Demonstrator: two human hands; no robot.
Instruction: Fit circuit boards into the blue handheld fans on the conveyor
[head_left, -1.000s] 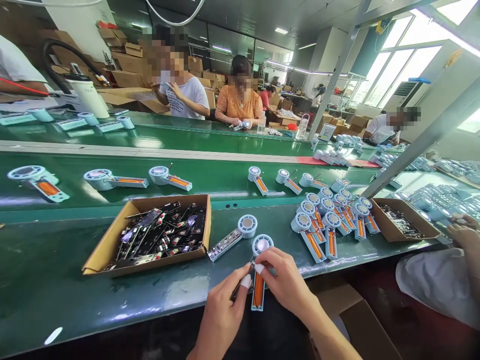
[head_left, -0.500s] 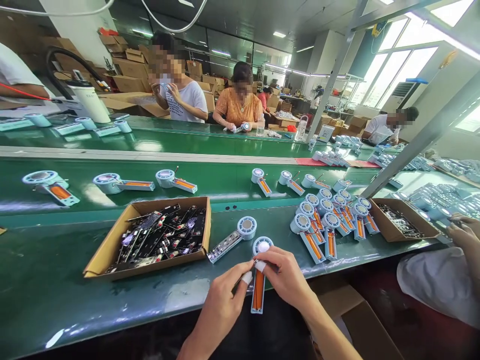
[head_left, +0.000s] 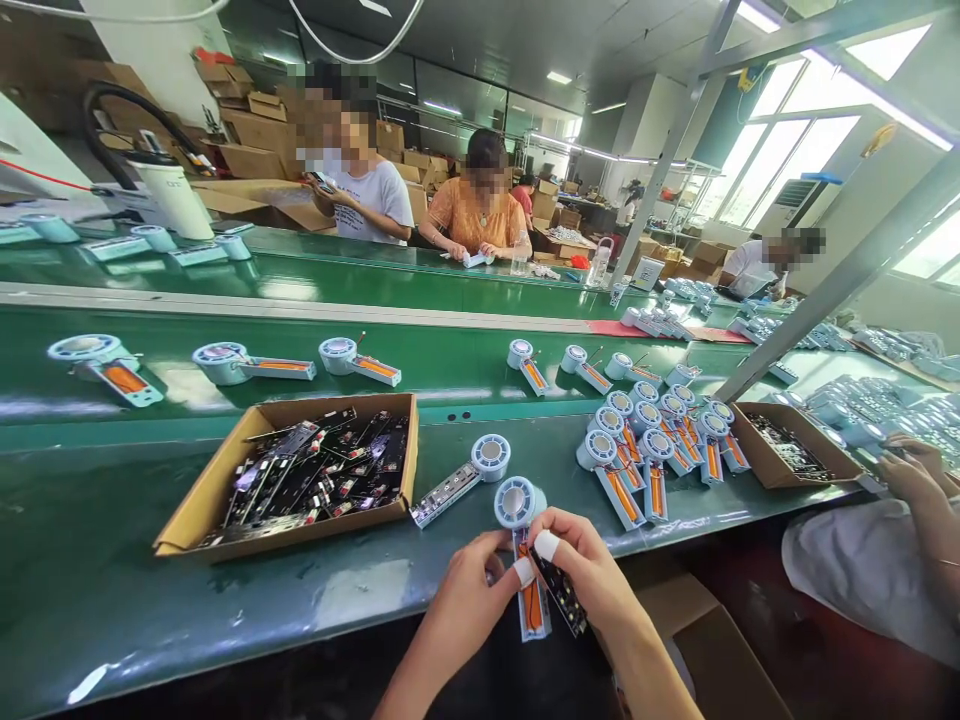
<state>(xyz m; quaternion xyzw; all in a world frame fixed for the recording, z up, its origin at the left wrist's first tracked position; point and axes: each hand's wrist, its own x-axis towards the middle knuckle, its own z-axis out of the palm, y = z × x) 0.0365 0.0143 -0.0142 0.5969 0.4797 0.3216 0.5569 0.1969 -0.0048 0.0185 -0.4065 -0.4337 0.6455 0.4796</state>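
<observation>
In front of me a light-blue handheld fan [head_left: 517, 503] lies with its round head away from me and its handle, lined with an orange strip, over the table edge. My left hand [head_left: 476, 590] is closed on this fan at the top of the handle, a white-covered thumb laid across it. Pinched in my right hand [head_left: 589, 565] is a black circuit board [head_left: 559, 592], held slanting beside the handle's right side. White wrapping covers a digit of that hand too. The fingertips hide the wires at the fan's neck. Left of the head rests another fan [head_left: 491, 458] with a board in its handle.
A cardboard box [head_left: 411, 455] of black circuit boards stands at left. Several fans with orange-lined handles cluster at right [head_left: 656, 445], beside a second box [head_left: 795, 445]. More fans lie along the green conveyor [head_left: 450, 350]. A co-worker's hands [head_left: 911, 465] show at far right; others sit opposite.
My hands have moved slightly apart at the fan's neck. The circuit board in my right hand has swung into sight right of the handle, and the fan's head is now uncovered.
</observation>
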